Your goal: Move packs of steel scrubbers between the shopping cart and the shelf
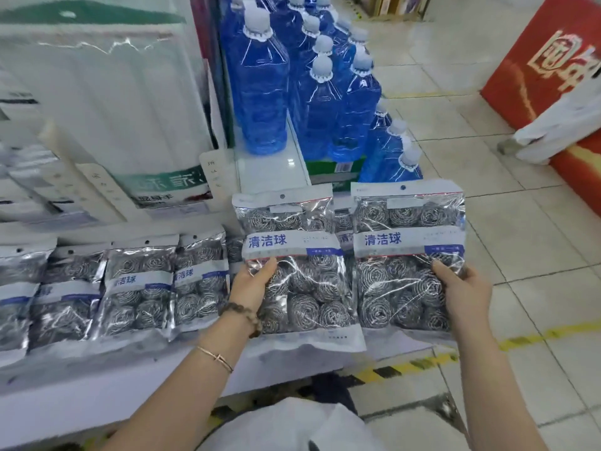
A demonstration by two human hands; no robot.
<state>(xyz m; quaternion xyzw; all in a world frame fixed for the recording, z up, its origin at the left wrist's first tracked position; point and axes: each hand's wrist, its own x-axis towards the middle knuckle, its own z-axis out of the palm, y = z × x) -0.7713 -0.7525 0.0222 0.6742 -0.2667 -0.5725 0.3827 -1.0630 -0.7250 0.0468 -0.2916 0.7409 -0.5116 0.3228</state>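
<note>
Head camera, looking down at a store shelf: from my remote seat I see two packs of steel scrubbers held up side by side over the right end of the white shelf (pixel 130 385). The left pack (pixel 299 255) and the right pack (pixel 406 249) each carry a white band printed in blue with "清洁球"; the smaller print beside it is too blurred for me to read. The left hand (pixel 252 284) grips the left pack at its left edge, thumb curled over the front, the other fingers hidden behind the plastic. The right hand (pixel 465 294) grips the right pack at its right edge the same way, thumb on the front. A bead bracelet (pixel 244 315) and a thin bangle (pixel 216 356) circle the left wrist. More scrubber packs (pixel 136 288) lie in an overlapping row on the shelf to the left, part of the same blue label showing. Behind stand blue bottles (pixel 260 92) with white caps, and a red box (pixel 546 60) with large white characters sits on the tiled floor at right.
</note>
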